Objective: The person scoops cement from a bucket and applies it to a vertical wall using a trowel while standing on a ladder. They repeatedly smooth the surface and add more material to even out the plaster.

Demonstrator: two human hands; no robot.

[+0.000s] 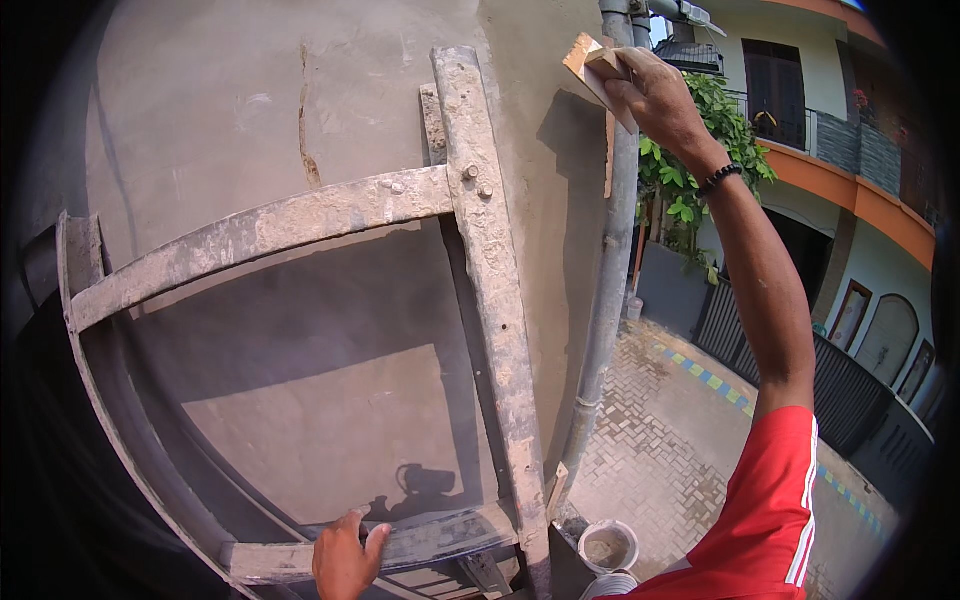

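My right hand (650, 90) is raised at the upper right, its fingers wrapped round a small wooden board with a block grip (585, 62), held beside a grey vertical pipe (600, 380) at the plastered wall's edge. My left hand (345, 555) is low at the centre, fingers apart and holding nothing, by the lower bar (450, 530) of a weathered, mortar-stained frame (485, 310); whether it touches the bar I cannot tell. The frame stands in front of the grey plastered wall (210, 90), which has a rough vertical crack.
A bucket of grey material (606, 548) sits low at the right of the frame. Beyond and below are a paved lane (650, 440), a dark metal gate (840, 390), a leafy plant (705, 130) and a house with a balcony (830, 140).
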